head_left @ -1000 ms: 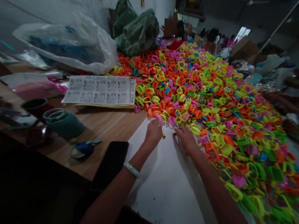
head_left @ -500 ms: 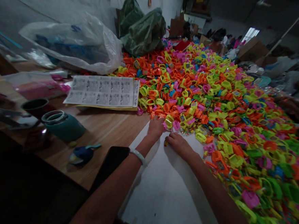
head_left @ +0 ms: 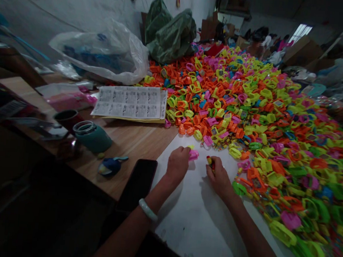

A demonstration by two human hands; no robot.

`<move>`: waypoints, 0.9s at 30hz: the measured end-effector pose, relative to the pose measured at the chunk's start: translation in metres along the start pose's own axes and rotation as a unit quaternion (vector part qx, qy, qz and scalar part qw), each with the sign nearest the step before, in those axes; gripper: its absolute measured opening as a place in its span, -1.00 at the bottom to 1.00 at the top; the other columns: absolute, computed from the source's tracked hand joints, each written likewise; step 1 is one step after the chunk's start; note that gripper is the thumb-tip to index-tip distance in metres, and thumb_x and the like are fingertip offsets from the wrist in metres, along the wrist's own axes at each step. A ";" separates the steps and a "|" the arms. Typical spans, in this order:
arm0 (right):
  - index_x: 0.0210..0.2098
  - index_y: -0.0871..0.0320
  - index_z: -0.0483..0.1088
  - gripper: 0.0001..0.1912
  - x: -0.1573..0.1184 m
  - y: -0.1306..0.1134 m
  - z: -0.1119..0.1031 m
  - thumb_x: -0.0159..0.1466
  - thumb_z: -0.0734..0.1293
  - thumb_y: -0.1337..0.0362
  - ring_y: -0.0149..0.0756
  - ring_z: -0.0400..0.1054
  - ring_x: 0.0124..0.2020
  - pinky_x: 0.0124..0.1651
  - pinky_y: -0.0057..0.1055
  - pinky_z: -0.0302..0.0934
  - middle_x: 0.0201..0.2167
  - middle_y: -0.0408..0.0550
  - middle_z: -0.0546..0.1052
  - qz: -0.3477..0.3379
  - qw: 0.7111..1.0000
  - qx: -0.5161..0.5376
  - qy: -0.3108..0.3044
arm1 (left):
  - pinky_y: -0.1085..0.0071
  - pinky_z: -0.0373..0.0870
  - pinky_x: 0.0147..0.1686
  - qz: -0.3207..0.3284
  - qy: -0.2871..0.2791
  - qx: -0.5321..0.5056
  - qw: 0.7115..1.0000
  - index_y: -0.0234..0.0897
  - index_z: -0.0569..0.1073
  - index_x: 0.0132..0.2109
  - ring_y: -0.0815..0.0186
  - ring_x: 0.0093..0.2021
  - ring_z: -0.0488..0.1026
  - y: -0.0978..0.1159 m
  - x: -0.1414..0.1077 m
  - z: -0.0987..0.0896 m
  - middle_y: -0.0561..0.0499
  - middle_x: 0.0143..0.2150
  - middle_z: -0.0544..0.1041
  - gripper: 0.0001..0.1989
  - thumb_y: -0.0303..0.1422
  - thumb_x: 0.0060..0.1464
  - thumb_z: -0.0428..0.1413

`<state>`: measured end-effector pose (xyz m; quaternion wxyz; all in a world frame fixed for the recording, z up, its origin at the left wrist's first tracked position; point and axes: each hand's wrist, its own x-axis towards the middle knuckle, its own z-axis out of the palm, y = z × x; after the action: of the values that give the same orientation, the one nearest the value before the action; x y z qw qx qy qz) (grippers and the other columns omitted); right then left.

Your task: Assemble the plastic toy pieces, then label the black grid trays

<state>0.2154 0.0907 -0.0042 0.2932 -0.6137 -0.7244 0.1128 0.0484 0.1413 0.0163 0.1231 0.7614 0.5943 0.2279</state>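
Note:
My left hand, with a pale bangle at the wrist, is closed on a pink plastic piece; a bit of yellow shows beside it. To its right, my right hand pinches a small red and yellow piece. Both hands are over the white board, a short gap apart. Beyond them lies a large heap of bright plastic watch-like toys in orange, yellow, pink, green and blue.
On the wooden table at left are a black phone, a teal jar, a dark cup, a blue object and printed sheets. Plastic bags stand behind. People are far back.
Both hands have drawn back from the heap's edge over the white board, the left with a pink piece. The right hand has turned upward with its small piece. The view has shifted slightly.

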 end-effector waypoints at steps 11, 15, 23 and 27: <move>-0.48 0.11 0.19 -0.74 -0.072 -0.046 0.005 0.27 0.19 0.11 -0.45 0.18 -0.59 -0.51 -0.52 0.02 -0.62 -0.26 0.29 0.121 0.986 0.101 0.054 | 0.29 0.39 -0.09 -0.195 -0.106 -0.498 0.838 -0.29 0.33 0.09 0.22 -0.12 0.46 0.033 -0.108 -0.003 -0.15 -0.01 0.48 -0.49 -0.05 0.15 -0.08; -0.41 0.11 0.24 -0.79 -0.107 -0.065 0.011 0.26 0.21 0.11 -0.41 0.25 -0.57 -0.51 -0.50 0.10 -0.57 -0.23 0.37 0.159 0.975 0.140 0.067 | 0.35 0.31 0.03 -0.251 -0.050 -0.576 0.776 -0.21 0.22 0.11 0.30 0.01 0.40 0.046 -0.134 0.001 -0.11 0.12 0.39 -0.53 -0.07 0.14 -0.05; -0.10 0.08 0.33 -0.80 -0.126 -0.062 -0.012 0.29 0.20 0.25 -0.35 0.38 -0.31 -0.25 -0.44 0.29 -0.32 -0.09 0.45 0.056 0.980 0.193 -0.004 | 0.48 0.30 -0.28 -0.196 -0.131 -0.481 0.844 -0.26 0.43 -0.15 0.36 -0.28 0.38 0.028 -0.134 -0.015 0.03 -0.27 0.48 -0.63 -0.08 0.14 -0.08; 0.05 0.08 0.24 -0.65 -0.124 -0.051 -0.024 0.28 0.23 0.25 -0.30 0.39 -0.25 -0.22 -0.39 0.31 -0.23 -0.04 0.45 0.050 0.989 0.127 -0.052 | 0.47 0.28 -0.31 -0.161 -0.172 -0.439 0.867 -0.28 0.46 -0.21 0.35 -0.33 0.37 0.026 -0.136 -0.021 0.06 -0.35 0.48 -0.66 -0.11 0.09 -0.01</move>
<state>0.1961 -0.0438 0.0065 0.3249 -0.6000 -0.6871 0.2497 0.0343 0.0026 0.0189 0.5803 0.5492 0.5167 0.3075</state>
